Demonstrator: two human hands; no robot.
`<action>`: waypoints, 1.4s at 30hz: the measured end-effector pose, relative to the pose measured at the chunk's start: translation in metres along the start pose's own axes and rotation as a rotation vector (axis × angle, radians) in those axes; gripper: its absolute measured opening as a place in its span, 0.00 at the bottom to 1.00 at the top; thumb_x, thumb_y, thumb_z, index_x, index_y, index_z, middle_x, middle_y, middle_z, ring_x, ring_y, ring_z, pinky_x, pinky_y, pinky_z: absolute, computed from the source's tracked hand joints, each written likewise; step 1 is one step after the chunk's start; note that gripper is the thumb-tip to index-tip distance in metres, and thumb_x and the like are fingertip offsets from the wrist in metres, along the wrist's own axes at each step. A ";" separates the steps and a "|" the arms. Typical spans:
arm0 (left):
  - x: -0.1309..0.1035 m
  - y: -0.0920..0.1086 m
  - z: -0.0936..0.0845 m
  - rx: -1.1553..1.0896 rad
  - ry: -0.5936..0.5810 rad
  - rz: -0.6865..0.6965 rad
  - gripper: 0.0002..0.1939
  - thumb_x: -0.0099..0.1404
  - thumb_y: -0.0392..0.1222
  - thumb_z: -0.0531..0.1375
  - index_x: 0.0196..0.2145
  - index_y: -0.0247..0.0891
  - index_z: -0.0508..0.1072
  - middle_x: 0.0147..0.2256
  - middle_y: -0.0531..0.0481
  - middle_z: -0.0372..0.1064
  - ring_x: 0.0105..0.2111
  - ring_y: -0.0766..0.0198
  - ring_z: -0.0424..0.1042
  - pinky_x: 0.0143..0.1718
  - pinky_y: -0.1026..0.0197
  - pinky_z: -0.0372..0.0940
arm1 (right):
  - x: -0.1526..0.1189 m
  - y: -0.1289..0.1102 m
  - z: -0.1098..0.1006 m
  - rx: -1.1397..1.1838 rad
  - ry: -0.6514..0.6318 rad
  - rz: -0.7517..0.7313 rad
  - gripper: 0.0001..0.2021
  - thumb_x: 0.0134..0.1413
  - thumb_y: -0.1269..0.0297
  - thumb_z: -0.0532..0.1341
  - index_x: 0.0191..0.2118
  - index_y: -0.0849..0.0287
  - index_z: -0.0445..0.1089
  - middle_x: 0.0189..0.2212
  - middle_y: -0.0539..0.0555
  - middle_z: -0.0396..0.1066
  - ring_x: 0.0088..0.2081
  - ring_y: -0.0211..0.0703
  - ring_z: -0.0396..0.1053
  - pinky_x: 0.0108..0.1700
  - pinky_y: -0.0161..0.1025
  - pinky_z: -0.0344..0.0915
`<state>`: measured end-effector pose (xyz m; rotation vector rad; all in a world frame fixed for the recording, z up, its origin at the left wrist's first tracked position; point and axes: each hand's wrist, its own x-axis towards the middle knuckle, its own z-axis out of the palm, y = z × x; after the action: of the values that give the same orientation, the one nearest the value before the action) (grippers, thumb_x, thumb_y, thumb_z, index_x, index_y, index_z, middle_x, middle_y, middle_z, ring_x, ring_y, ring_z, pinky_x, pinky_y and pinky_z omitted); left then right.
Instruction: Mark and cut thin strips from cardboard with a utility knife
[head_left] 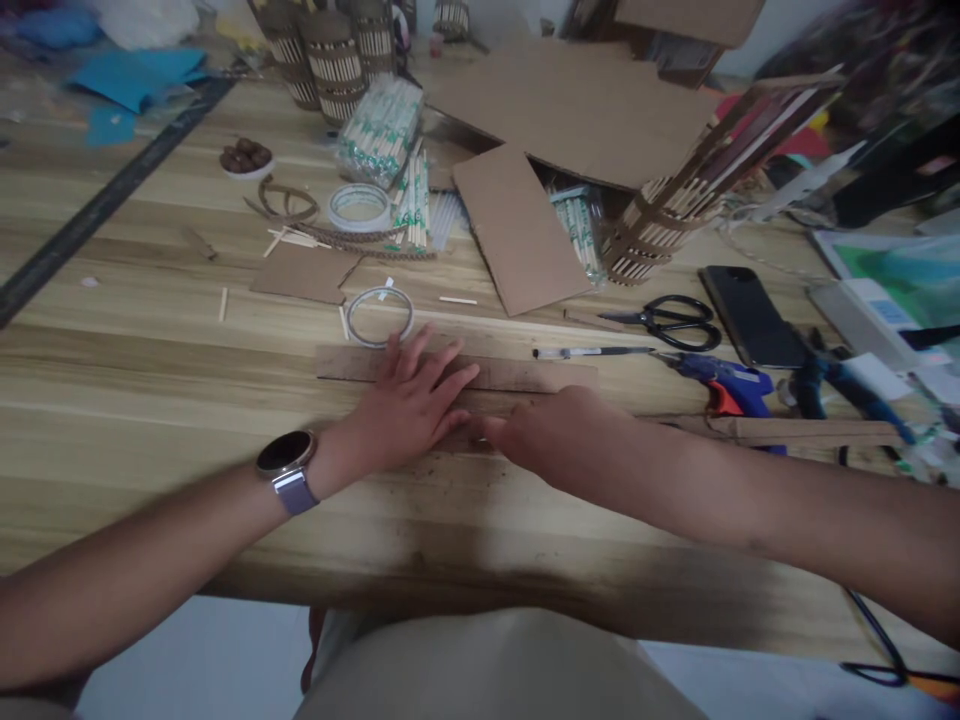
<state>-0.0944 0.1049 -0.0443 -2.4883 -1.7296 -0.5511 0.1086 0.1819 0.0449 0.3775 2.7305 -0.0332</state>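
The left hand (418, 398) lies palm-down, grip spread, on a cardboard strip (536, 375) mid-counter (172, 420); the right hand (551, 430) curls just beside it, and whether its grip pinches anything I cannot tell. Beyond lie two tape rolls (361, 226), one pen (596, 352), one scissors (649, 318) and two stick packs (381, 130), their green print too blurred to read.

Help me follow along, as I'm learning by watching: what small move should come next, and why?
Perhaps slide the left hand slightly leftward along the cardboard strip it lies spread across, giving the right hand room: the left thumb is close to the right fingertips, and whether those hold anything is hard to see.
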 end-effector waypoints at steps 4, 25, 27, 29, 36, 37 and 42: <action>0.001 0.000 0.000 0.003 0.004 0.007 0.23 0.76 0.49 0.52 0.63 0.34 0.68 0.64 0.33 0.60 0.69 0.32 0.45 0.66 0.24 0.40 | -0.015 0.018 0.002 -0.091 -0.124 0.045 0.17 0.57 0.80 0.57 0.46 0.56 0.75 0.26 0.52 0.77 0.27 0.44 0.76 0.21 0.39 0.46; 0.004 0.003 -0.003 0.026 -0.009 -0.028 0.21 0.76 0.43 0.51 0.62 0.33 0.67 0.64 0.33 0.60 0.69 0.31 0.46 0.65 0.23 0.43 | 0.014 -0.003 0.001 -0.095 0.021 -0.071 0.15 0.65 0.74 0.54 0.50 0.57 0.74 0.24 0.54 0.77 0.28 0.46 0.76 0.27 0.36 0.61; 0.004 0.003 -0.003 0.019 -0.009 -0.021 0.22 0.76 0.43 0.51 0.62 0.32 0.67 0.64 0.33 0.60 0.68 0.30 0.47 0.65 0.23 0.44 | 0.015 -0.007 -0.005 -0.103 -0.005 -0.059 0.17 0.65 0.76 0.53 0.51 0.57 0.74 0.25 0.54 0.77 0.28 0.46 0.77 0.27 0.36 0.61; 0.004 0.003 -0.003 0.001 -0.008 -0.014 0.22 0.76 0.42 0.51 0.62 0.31 0.67 0.64 0.32 0.60 0.69 0.30 0.46 0.65 0.23 0.43 | 0.017 -0.012 -0.013 -0.120 -0.045 -0.031 0.18 0.63 0.78 0.53 0.52 0.58 0.74 0.26 0.54 0.78 0.28 0.48 0.77 0.26 0.37 0.62; 0.002 0.001 -0.001 -0.004 0.011 0.000 0.22 0.76 0.43 0.50 0.63 0.32 0.67 0.65 0.32 0.60 0.70 0.32 0.44 0.66 0.24 0.40 | 0.014 -0.015 -0.016 -0.155 -0.081 0.004 0.21 0.59 0.81 0.53 0.50 0.56 0.74 0.28 0.55 0.79 0.29 0.51 0.78 0.25 0.40 0.62; 0.002 0.001 -0.001 0.004 0.011 0.000 0.22 0.77 0.44 0.50 0.62 0.32 0.67 0.65 0.32 0.60 0.69 0.32 0.44 0.65 0.24 0.40 | 0.010 -0.012 -0.012 -0.160 -0.075 0.008 0.21 0.58 0.82 0.53 0.50 0.55 0.74 0.28 0.55 0.79 0.28 0.51 0.78 0.25 0.40 0.60; 0.002 0.001 0.000 -0.001 -0.001 -0.011 0.22 0.77 0.44 0.50 0.63 0.33 0.67 0.65 0.33 0.60 0.69 0.33 0.45 0.66 0.24 0.40 | -0.018 0.020 0.004 -0.049 -0.154 0.106 0.19 0.61 0.76 0.55 0.50 0.51 0.75 0.31 0.53 0.80 0.32 0.47 0.78 0.25 0.38 0.54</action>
<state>-0.0927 0.1061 -0.0439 -2.4820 -1.7443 -0.5521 0.1311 0.1959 0.0479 0.4841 2.5511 0.0325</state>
